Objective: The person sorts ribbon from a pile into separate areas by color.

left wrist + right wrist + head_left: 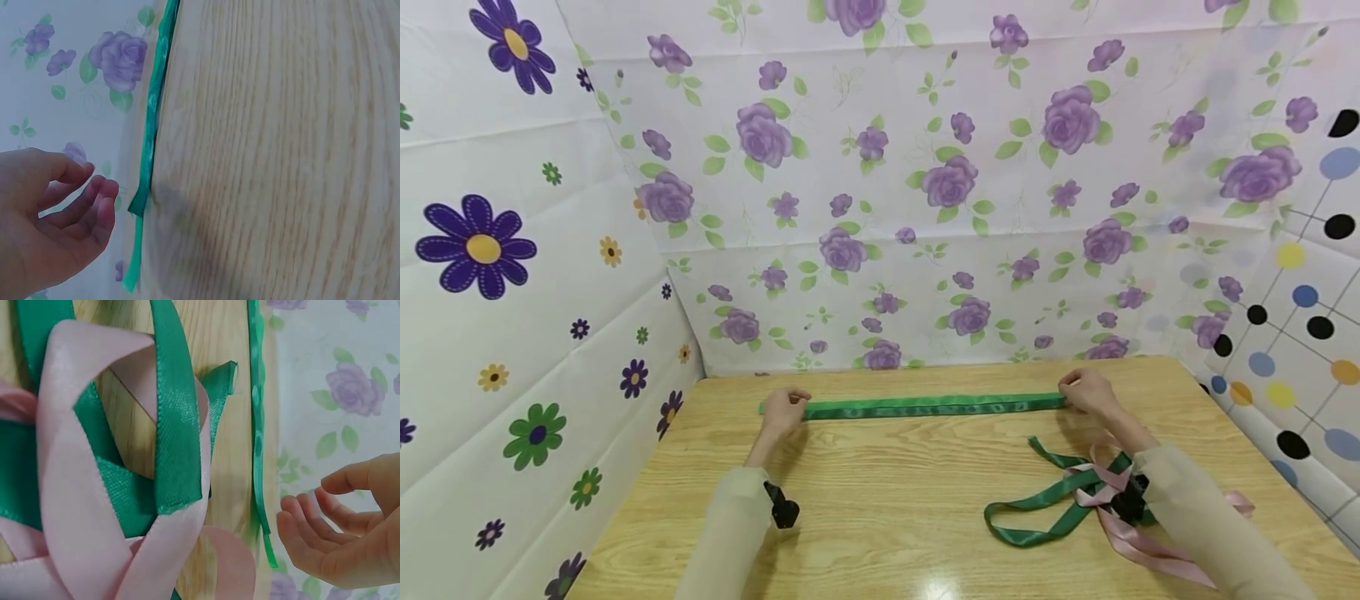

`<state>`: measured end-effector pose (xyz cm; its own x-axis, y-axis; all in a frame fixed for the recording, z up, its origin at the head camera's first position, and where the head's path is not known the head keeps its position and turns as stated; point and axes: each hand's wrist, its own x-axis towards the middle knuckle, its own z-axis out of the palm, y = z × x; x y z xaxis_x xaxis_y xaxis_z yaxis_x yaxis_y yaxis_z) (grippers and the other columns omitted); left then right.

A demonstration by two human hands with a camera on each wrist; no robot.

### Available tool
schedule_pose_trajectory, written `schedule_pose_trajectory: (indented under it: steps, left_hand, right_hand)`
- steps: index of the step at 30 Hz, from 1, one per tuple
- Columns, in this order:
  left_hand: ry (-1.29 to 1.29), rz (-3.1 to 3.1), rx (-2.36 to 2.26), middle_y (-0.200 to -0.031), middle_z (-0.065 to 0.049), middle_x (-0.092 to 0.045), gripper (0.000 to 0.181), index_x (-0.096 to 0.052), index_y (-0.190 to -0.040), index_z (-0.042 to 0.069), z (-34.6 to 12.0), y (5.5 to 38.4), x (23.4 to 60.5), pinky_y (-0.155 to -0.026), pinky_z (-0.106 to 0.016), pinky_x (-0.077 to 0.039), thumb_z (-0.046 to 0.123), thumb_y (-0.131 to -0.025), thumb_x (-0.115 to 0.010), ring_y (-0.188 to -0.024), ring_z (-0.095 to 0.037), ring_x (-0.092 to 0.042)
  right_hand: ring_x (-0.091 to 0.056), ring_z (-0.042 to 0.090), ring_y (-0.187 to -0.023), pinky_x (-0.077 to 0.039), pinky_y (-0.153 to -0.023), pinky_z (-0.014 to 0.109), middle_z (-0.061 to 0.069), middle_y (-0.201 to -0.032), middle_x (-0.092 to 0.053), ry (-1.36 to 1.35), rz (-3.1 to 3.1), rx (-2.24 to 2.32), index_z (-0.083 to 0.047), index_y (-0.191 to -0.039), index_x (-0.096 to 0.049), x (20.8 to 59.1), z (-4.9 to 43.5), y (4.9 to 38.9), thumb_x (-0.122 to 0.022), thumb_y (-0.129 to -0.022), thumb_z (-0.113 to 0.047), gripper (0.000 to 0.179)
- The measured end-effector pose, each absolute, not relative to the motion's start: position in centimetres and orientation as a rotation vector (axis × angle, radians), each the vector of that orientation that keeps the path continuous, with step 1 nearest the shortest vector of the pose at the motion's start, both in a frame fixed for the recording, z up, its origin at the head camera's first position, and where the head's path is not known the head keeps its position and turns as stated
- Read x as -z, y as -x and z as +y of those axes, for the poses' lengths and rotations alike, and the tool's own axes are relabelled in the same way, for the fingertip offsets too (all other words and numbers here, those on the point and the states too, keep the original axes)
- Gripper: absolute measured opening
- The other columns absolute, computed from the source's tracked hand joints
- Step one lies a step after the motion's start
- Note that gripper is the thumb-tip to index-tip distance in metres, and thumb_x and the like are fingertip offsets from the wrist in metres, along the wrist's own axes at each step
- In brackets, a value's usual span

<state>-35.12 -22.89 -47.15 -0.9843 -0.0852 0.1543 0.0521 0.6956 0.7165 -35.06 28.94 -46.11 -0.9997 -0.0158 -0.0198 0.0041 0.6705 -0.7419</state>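
A dark green satin ribbon (865, 412) lies stretched straight across the far part of the table, with a brighter green ribbon (133, 265) along its far side. The brighter one sticks out past the dark one at both ends. My left hand (784, 410) hovers by the left end; in the left wrist view its fingers are loosely bent, apart from the ribbon, holding nothing. At the right end is my right hand (1088, 392). The right wrist view shows its fingers (300, 534) relaxed too, a small gap from the ribbons.
Beneath my right forearm sits a loose tangle of pink ribbon (1150, 556) and dark green ribbon (1037, 503) on the wooden table (887, 500). Flower-patterned sheeting (910, 283) hangs directly behind the table's far edge. Patterned sheets also stand at left and right.
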Motion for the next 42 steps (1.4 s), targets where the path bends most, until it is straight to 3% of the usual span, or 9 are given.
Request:
schedule_pose_trajectory:
  steps: [7, 15, 24, 33, 42]
  left_hand:
    - [0.102, -2.775, 1.190, -0.098, -0.020, -0.065, 0.021, -0.066, -0.102, -0.002, -21.5, 34.5, 46.1, -0.062, -0.031, -0.051, 0.006, -0.091, -0.051, -0.081, -0.029, -0.064]
    - [0.221, -2.837, 1.368, -0.104, -0.025, -0.063, 0.024, -0.063, -0.108, -0.004, -19.6, 33.6, 45.2, -0.072, -0.042, -0.052, 0.008, -0.093, -0.049, -0.086, -0.035, -0.062]
    - [0.387, -2.906, 1.389, -0.101, -0.023, -0.064, 0.024, -0.062, -0.109, -0.004, -17.4, 32.7, 44.5, -0.071, -0.040, -0.052, 0.011, -0.093, -0.051, -0.086, -0.038, -0.062]
    - [0.591, -2.967, 1.396, -0.103, -0.022, -0.063, 0.023, -0.062, -0.107, -0.004, -15.4, 31.8, 44.6, -0.077, -0.047, -0.051, 0.010, -0.094, -0.049, -0.087, -0.038, -0.062]
    - [0.768, -3.089, 1.424, -0.106, -0.027, -0.060, 0.029, -0.058, -0.114, -0.005, -13.9, 31.0, 44.2, -0.080, -0.049, -0.049, 0.014, -0.096, -0.045, -0.090, -0.041, -0.061]
  right_hand:
    - [-0.062, 0.034, -0.079, -0.052, -0.063, 0.040, 0.025, -0.092, -0.062, 0.122, 2.783, 1.245, 0.008, -0.111, -0.054, 45.5, 28.7, 34.6, -0.046, -0.093, -0.016, 0.031]
    - [-0.062, 0.029, -0.074, -0.050, -0.058, 0.033, 0.019, -0.091, -0.064, 0.431, 2.841, 1.054, 0.005, -0.105, -0.058, 45.6, 28.5, 34.3, -0.051, -0.092, -0.012, 0.023]
    - [-0.062, 0.024, -0.086, -0.052, -0.070, 0.032, 0.011, -0.093, -0.064, 0.810, 2.867, 0.804, -0.001, -0.099, -0.061, 45.1, 28.0, 33.4, -0.057, -0.089, -0.007, 0.013]
    - [-0.061, 0.019, -0.091, -0.051, -0.075, 0.028, 0.013, -0.101, -0.062, 0.895, 2.727, 0.748, -0.005, -0.104, -0.060, 44.5, 27.3, 32.3, -0.058, -0.090, -0.016, 0.018]
    - [-0.061, 0.016, -0.089, -0.050, -0.074, 0.024, 0.010, -0.101, -0.062, 0.973, 2.623, 0.730, -0.013, -0.103, -0.059, 44.1, 26.2, 31.0, -0.060, -0.089, -0.015, 0.014]
